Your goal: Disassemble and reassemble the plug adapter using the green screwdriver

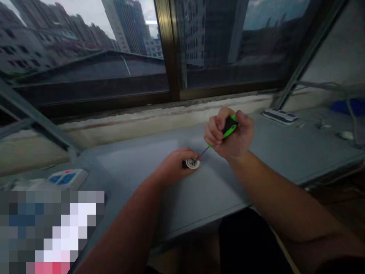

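Observation:
My right hand (229, 133) is wrapped round the green and black handle of a screwdriver (230, 127). Its thin metal shaft slants down to the left, and the tip meets the face of a small round part (192, 163). That part has a pale rim, a darker middle and a black side; its exact kind I cannot make out. My left hand (178, 163) is closed round it from the left, low over the grey table, with the fingers partly hiding it.
The grey table (125, 160) runs along a window ledge. A white power strip (281, 116) lies at the back right, near cables and a blue thing (349, 106). At the left sits a white box with blue panels (68, 178). Metal frame posts (37, 116) stand at both sides.

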Demonstrator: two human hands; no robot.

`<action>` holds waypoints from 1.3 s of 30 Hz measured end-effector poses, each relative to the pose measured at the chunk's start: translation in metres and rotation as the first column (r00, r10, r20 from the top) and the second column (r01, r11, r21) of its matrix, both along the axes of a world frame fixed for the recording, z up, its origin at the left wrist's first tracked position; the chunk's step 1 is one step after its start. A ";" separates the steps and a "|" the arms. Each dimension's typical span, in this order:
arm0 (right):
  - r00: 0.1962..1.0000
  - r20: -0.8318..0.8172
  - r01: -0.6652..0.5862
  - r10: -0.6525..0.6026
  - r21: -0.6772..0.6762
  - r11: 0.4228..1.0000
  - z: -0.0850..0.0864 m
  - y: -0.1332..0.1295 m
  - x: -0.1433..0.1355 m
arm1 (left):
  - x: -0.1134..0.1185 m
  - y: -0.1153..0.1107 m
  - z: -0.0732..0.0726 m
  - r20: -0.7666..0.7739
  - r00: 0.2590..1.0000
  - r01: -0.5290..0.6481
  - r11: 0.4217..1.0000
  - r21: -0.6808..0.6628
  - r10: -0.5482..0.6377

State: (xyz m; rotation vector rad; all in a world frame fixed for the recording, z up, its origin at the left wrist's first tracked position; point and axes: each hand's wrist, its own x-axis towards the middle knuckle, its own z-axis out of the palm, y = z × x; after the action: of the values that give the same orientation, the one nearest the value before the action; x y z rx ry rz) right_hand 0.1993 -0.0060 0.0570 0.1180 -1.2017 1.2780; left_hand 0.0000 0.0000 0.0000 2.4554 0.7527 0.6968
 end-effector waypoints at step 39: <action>0.985 0.171 -0.068 0.030 0.220 0.973 -0.006 -0.011 -0.012 | 0.000 -0.004 -0.002 0.000 0.999 -0.048 0.998 0.045 0.048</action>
State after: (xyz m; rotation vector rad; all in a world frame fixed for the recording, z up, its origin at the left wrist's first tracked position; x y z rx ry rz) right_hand 0.1874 -0.0169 0.0506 0.2109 -1.4953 1.2089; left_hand -0.0005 -0.0036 -0.0017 2.4853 0.8072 0.7377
